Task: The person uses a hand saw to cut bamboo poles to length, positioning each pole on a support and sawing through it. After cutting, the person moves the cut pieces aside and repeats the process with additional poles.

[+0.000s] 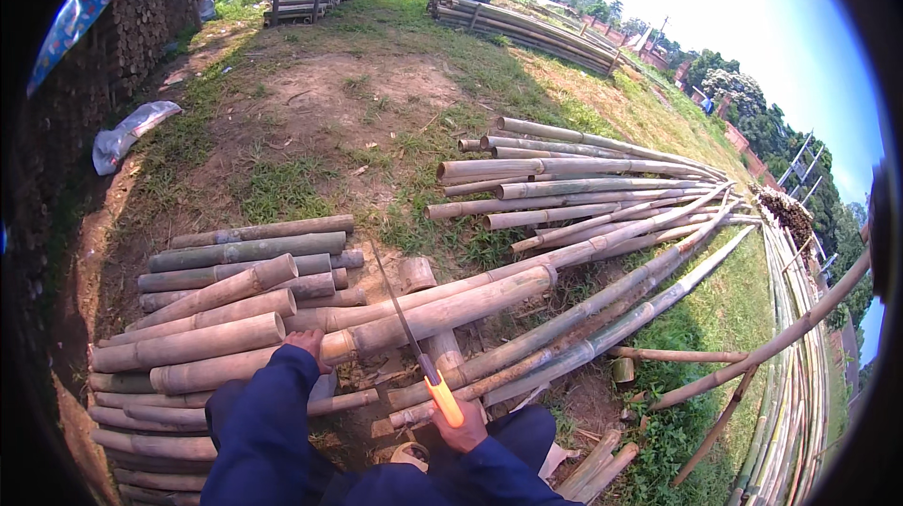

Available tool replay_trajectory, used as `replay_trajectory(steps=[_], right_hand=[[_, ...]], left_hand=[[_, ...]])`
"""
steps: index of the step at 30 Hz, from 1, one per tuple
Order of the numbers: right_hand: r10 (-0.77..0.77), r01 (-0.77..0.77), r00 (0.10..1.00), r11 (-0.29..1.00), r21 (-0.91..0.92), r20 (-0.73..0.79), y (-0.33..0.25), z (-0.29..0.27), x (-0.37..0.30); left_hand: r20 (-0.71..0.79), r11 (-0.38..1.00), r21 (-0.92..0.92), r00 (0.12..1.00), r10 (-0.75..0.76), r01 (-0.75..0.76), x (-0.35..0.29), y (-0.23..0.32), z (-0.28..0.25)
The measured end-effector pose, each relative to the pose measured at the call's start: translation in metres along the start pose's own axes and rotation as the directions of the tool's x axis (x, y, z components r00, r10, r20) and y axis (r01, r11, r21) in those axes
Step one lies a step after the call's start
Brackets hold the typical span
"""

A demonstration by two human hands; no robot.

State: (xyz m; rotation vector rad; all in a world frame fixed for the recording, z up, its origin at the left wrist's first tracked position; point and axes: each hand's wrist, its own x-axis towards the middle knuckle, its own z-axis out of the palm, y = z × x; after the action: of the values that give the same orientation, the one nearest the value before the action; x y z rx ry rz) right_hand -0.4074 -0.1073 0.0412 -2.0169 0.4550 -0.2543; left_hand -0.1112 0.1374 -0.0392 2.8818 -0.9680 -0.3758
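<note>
My right hand (pixel 463 426) is closed around the orange handle of a handsaw (pixel 406 329). The saw's long, narrow blade slants up and away to the left, across a thick tan bamboo pole (pixel 451 308). Further left, my left hand (pixel 307 344) grips that pole near its left end, with part of the fingers hidden by the sleeve and the bamboo. Under the pole, a short bamboo log (pixel 417 274) lies crosswise. Close beside my left hand lies a cut bamboo length (pixel 212 371). I cannot tell whether the blade has entered the wood.
Several cut bamboo lengths (pixel 193 337) are stacked at the left. Long bamboo poles (pixel 583 191) fan out toward the far right, and more (pixel 781 365) lie along the right side. A slanting pole support (pixel 767 351) stands at the right. A whitish plastic sack (pixel 132 134) lies at the far left.
</note>
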Motion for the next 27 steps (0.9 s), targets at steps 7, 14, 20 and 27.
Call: replay_trajectory(steps=[7,14,20,27], right_hand=[[-0.032,0.032,0.999,0.998,-0.058,0.004,-0.013,-0.046,-0.1],[-0.028,0.028,0.999,1.0,0.005,0.019,0.028,0.013,0.013],[-0.098,0.097,0.995,0.994,-0.041,-0.024,-0.01,-0.038,-0.1],[0.014,-0.014,1.0,1.0,0.003,-0.015,-0.002,0.004,0.046]], left_hand=[[0.018,1.0,0.008,0.999,-0.028,0.028,-0.009,-0.004,0.008],[-0.03,1.0,0.012,0.999,0.019,-0.019,-0.004,-0.002,0.006],[-0.042,1.0,0.014,0.999,-0.007,0.008,-0.008,-0.005,0.002],[-0.03,1.0,0.009,0.999,0.018,-0.018,-0.002,0.002,0.009]])
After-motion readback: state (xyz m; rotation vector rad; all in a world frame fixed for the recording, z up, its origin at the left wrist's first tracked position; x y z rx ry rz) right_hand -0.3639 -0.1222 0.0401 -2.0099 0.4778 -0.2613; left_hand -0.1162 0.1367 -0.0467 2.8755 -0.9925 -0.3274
